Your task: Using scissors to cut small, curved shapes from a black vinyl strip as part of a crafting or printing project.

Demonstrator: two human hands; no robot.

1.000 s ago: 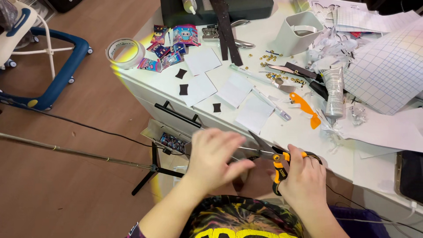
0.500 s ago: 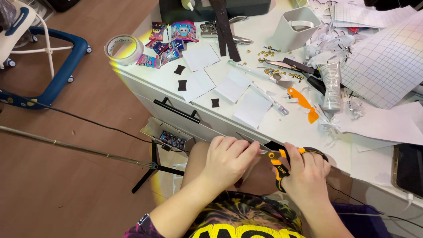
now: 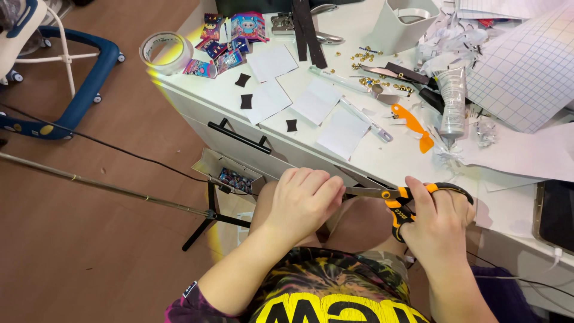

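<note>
My right hand (image 3: pixel 438 224) grips a pair of scissors (image 3: pixel 402 200) with orange and black handles, fingers through the loops, blades pointing left. My left hand (image 3: pixel 305 200) is curled shut just left of the blades, over my lap below the white desk's front edge (image 3: pixel 335 161). The blade tips run under my left fingers; whatever those fingers pinch is hidden. Both hands sit close together in front of my patterned shirt.
The desk carries white paper squares (image 3: pixel 315 100), small dark cut pieces (image 3: pixel 246 101), a tape roll (image 3: pixel 165 51), colourful packets (image 3: pixel 230 36), brass eyelets (image 3: pixel 362 60), a tube (image 3: pixel 452 101), an orange tool (image 3: pixel 412 124), gridded sheets (image 3: pixel 526 72). A tripod (image 3: pixel 209 212) and cable cross the wooden floor at left.
My left hand closed from spread fingers into a curl and came in against the scissor blades. The right hand stayed on the scissors.
</note>
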